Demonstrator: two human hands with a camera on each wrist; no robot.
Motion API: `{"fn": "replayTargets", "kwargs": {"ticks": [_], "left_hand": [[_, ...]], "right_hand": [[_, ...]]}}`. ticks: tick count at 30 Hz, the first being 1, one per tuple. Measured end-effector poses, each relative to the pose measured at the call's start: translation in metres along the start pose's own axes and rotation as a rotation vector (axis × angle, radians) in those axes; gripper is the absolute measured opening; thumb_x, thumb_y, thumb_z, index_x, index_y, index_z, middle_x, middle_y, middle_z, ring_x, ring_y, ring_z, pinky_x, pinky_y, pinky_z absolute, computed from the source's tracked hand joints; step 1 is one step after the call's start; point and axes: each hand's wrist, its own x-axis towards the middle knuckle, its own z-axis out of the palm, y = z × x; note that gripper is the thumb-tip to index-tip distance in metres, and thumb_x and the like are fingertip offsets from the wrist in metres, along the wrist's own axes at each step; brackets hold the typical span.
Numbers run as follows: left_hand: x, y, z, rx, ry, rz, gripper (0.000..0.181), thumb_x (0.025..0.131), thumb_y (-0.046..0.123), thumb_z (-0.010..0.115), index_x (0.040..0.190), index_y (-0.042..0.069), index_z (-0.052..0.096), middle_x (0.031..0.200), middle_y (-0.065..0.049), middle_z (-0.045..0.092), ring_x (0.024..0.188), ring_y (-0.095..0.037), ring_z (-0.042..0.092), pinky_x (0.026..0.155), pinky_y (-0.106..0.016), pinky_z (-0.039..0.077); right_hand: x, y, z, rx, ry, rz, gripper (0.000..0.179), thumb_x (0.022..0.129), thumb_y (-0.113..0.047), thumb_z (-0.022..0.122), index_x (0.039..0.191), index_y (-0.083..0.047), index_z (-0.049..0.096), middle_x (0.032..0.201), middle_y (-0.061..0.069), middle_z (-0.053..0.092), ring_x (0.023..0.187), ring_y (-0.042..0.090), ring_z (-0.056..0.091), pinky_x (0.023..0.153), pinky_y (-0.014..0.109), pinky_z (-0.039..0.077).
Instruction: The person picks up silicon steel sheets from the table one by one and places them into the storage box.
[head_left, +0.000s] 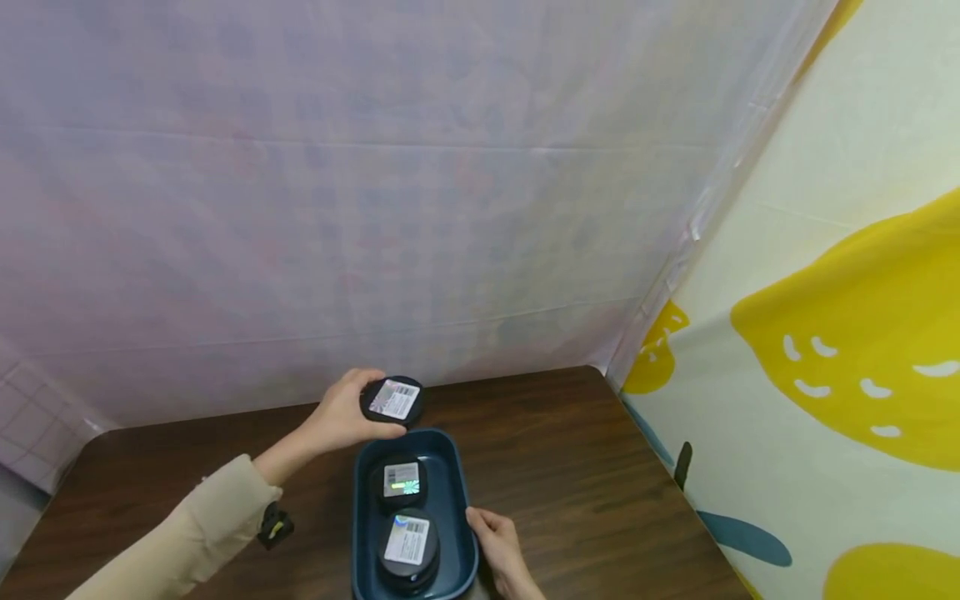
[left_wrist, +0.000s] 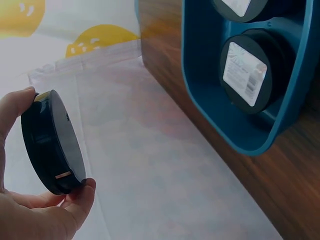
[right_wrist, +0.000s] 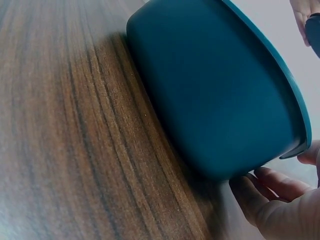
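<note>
My left hand [head_left: 348, 417] holds a flat round black container [head_left: 392, 400] by its edge, thumb on one side and fingers on the other. It is raised just beyond the far end of a deep blue tub [head_left: 452, 475]. Inside the tub are more round black containers, one near the far end [head_left: 401, 482] and one closer to me [head_left: 407, 540], each with a white barcode label on top. At the tub's near right corner, my right hand [head_left: 501, 546] grips the wall, thumb at the rim and fingertips [right_wrist: 245, 192] against the underside in the right wrist view.
The tub stands on a dark brown wooden table [head_left: 570, 467]. A pale cloth [head_left: 375, 208] hangs behind the table's back edge. A lemon-print cloth [head_left: 810, 417] hangs along the right side. A dark strap with a small device [head_left: 275, 525] sits at the left sleeve's cuff.
</note>
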Motion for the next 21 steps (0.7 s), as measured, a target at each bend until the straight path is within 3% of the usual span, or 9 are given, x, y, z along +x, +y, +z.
{"fn": "replayTargets", "kwargs": {"ticks": [10,21], "left_hand": [[-0.003,-0.015,0.018,-0.004,-0.025,0.015,0.08,0.059,0.029,0.087,0.12,-0.009,0.052,0.11,-0.02,0.055,0.093,-0.03,0.054,0.079,-0.045,0.048],[-0.01,-0.035,0.035,-0.001,-0.037,-0.018,0.083,0.058,0.031,0.088,0.121,-0.01,0.052,0.109,-0.021,0.055,0.092,-0.03,0.053,0.079,-0.046,0.048]], "right_hand": [[0.0,0.001,0.002,0.037,0.007,-0.014,0.041,0.091,-0.026,0.061,0.107,0.012,0.063,0.097,0.017,0.069,0.085,0.016,0.063,0.075,0.026,0.051],[0.003,0.001,0.006,0.05,0.018,-0.016,0.038,0.092,-0.021,0.06,0.106,0.014,0.063,0.098,0.019,0.068,0.086,0.017,0.063,0.075,0.025,0.051]]}}
